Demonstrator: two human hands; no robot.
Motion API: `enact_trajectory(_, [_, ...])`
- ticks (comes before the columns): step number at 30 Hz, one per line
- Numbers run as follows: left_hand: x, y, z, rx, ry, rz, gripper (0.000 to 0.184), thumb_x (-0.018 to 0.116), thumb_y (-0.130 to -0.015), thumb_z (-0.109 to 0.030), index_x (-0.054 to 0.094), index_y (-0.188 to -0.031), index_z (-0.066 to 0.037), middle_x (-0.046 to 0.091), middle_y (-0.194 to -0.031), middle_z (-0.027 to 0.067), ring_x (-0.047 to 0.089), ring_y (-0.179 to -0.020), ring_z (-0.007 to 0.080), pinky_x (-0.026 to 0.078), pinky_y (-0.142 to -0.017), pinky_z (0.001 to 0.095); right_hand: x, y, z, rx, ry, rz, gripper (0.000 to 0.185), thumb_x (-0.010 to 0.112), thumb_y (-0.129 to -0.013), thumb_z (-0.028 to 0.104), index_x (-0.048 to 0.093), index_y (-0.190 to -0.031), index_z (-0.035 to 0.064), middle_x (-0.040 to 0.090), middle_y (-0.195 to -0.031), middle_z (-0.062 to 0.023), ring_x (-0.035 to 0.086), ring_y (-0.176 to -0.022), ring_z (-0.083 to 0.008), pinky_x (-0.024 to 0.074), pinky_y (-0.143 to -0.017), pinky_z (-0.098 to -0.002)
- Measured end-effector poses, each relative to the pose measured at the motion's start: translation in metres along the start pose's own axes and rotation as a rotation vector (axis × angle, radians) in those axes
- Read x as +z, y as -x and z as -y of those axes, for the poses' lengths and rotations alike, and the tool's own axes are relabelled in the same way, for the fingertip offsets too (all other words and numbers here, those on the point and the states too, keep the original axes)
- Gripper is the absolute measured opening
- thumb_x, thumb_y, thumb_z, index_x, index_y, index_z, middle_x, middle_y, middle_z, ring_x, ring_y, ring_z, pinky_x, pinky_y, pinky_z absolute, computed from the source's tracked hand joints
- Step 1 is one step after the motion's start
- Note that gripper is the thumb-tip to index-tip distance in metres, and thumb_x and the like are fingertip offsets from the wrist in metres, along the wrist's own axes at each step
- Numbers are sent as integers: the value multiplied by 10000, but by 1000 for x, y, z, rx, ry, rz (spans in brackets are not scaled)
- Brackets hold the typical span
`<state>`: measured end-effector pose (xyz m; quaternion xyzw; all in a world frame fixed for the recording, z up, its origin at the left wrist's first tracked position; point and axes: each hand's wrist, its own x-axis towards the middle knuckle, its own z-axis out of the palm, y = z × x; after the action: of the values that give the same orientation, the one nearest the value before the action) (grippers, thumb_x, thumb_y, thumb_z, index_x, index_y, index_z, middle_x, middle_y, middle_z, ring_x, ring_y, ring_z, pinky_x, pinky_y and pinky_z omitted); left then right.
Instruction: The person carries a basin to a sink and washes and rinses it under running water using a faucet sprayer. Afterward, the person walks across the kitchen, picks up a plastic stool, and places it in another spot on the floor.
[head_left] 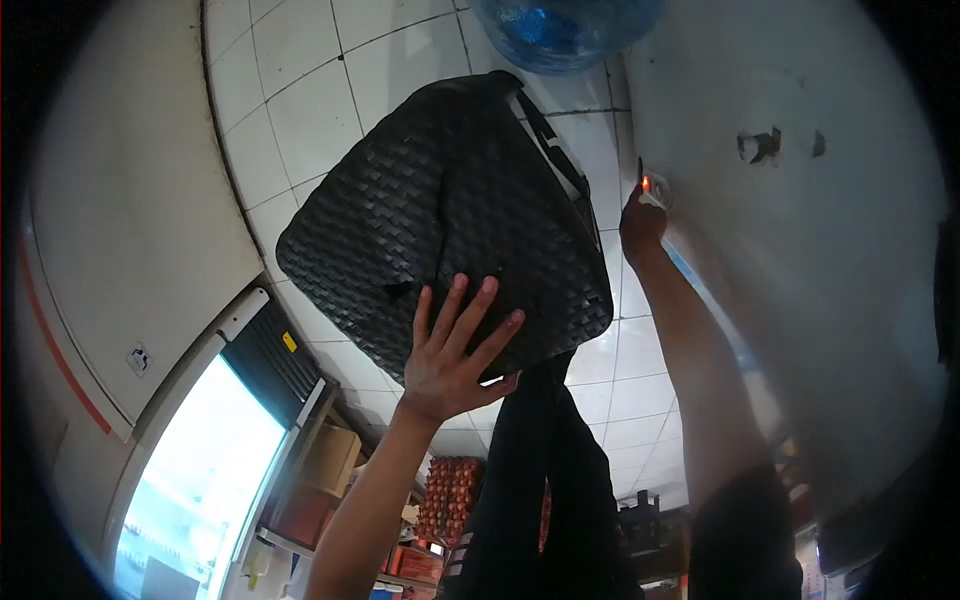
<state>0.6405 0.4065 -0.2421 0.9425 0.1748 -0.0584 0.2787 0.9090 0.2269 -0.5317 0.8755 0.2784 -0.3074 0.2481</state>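
My left hand (455,355) lies with fingers spread on a black object with a basket-weave surface (460,220). It is wide and squarish with rounded corners, and a dark strap or bar runs along its right side. Whether it is a chair or a bag I cannot tell. My right hand (643,222) is stretched forward beside the pale surface on the right. Its fingers are closed at a small white device (656,190) with a glowing red-orange light. Most of that hand's grip is hidden from view.
A large blue translucent water bottle (565,35) stands on the white tiled floor (300,100) at the top. The pale upright surface (800,230) bounds the right side. A light cabinet-like panel (130,220) is on the left. Stacked egg trays (450,497) appear near my black-trousered legs (545,490).
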Motion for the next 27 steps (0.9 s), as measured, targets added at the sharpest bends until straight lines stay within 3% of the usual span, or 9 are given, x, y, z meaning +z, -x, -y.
enact_trajectory(4, [-2,-3,-2,-9,-10,21,711,775,-670,-447,539,-1328,-313,324,-1521,109,260,-1415,374,161,-1134,604,2,-7,0,20,152,-22,531,523,-931,156,381,-1414,-13,698,-815,-116,680,-671,-235,519,-541,-368])
enact_trajectory(11, [-2,0,-2,-1,4,-7,732,785,-659,-446,533,-1333,-308,322,-1522,111,257,-1417,370,165,-1134,604,3,-18,2,9,60,-70,469,511,-942,176,447,-1371,-1,697,-841,-106,684,-721,-221,519,-547,-356])
enact_trajectory(13, [-1,1,-1,6,4,-17,740,788,-656,-448,529,-1335,-310,321,-1523,111,254,-1419,368,166,-1134,604,-1,-12,7,93,26,-81,414,501,-949,196,500,-1305,-14,697,-899,-100,685,-769,-186,519,-551,-344])
enact_trajectory(17, [0,2,0,8,22,-19,757,795,-651,-443,519,-1343,-307,315,-1526,105,249,-1421,364,170,-1134,602,8,-7,9,48,157,72,354,479,-957,204,548,-1222,-20,693,-958,-123,692,-814,-216,540,-596,-373])
enact_trajectory(20, [-2,2,3,13,21,-28,761,796,-656,-434,511,-1348,-298,313,-1528,102,249,-1422,363,174,-1134,602,5,6,1,27,-102,82,307,452,-957,183,589,-1130,-31,677,-1000,-167,688,-834,-311,552,-672,-426])
enact_trajectory(22, [-5,0,0,17,33,-32,760,795,-661,-427,507,-1351,-292,314,-1528,101,251,-1421,363,177,-1133,602,-49,54,2,-220,-260,26,281,456,-949,185,626,-1011,-30,670,-1003,-198,672,-865,-365,540,-765,-448])
enact_trajectory(24, [-7,-2,-2,24,15,-30,764,792,-662,-435,505,-1352,-276,315,-1525,114,254,-1420,365,173,-1133,604,-48,62,5,-210,-753,-128,272,497,-934,217,629,-942,-20,667,-1040,-196,663,-916,-349,535,-782,-455])
enact_trajectory(25, [-7,-3,-3,26,12,-39,764,792,-662,-435,505,-1352,-276,315,-1525,114,254,-1420,365,173,-1133,604,-47,62,2,-308,-972,-63,315,533,-939,287,640,-1030,5,665,-1073,-189,654,-964,-297,511,-845,-414])
enact_trajectory(27, [-8,-5,-4,32,22,-53,770,791,-656,-436,507,-1351,-268,313,-1524,130,256,-1419,369,164,-1134,604,-99,94,4,-294,-1488,-98,411,514,-966,367,623,-1148,15,658,-1097,-168,631,-981,-254,473,-890,-353])
